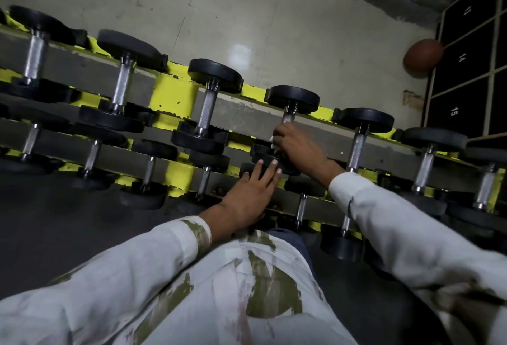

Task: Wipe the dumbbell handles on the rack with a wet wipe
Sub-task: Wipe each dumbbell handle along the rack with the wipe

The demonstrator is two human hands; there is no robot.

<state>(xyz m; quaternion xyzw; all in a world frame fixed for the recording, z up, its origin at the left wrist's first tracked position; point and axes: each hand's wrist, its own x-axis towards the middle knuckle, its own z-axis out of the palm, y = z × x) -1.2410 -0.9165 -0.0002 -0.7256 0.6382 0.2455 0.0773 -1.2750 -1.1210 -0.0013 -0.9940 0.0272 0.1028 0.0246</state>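
My right hand (297, 147) grips the soft wet wipe (273, 144) around a knurled steel dumbbell handle (288, 117) on the rack (170, 89), top tier. My left hand (251, 192) rests flat, fingers straight, on the heavy near weight head.

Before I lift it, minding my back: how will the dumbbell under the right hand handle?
Likely heavy for its size: the dumbbell has thick black heads on a steel bar. Round heads suggest it may roll once off the rack. The wet wipe in the right hand could make the handle slippery.
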